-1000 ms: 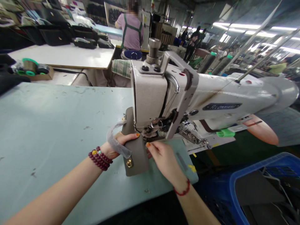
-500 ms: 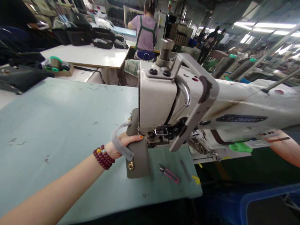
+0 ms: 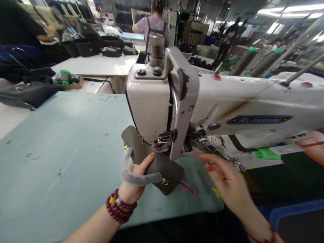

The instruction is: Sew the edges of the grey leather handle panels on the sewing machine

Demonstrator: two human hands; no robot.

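Note:
My left hand [image 3: 134, 179] grips a taupe leather piece [image 3: 157, 165] with small brass studs, thumb on top, holding it slanted under the head of the white sewing machine [image 3: 227, 101]. A grey strap [image 3: 138, 177] wrapped in clear film loops across that hand. My right hand [image 3: 225, 179] hovers blurred just right of the needle area, fingers spread, holding nothing. Pink-handled thread snips [image 3: 188, 188] lie on the table between the hands, partly under the leather piece.
The pale green table [image 3: 63, 145] stretches left. Black bags [image 3: 27, 92] lie at its far left, thread spools [image 3: 66, 78] in a box behind. A person in a green apron [image 3: 154, 27] stands at a white table. A blue bin [image 3: 296, 212] sits low right.
My right hand, out of view half a second ago, has come back in at the right. My left hand has turned the leather piece from upright to slanted. The camera shifted right.

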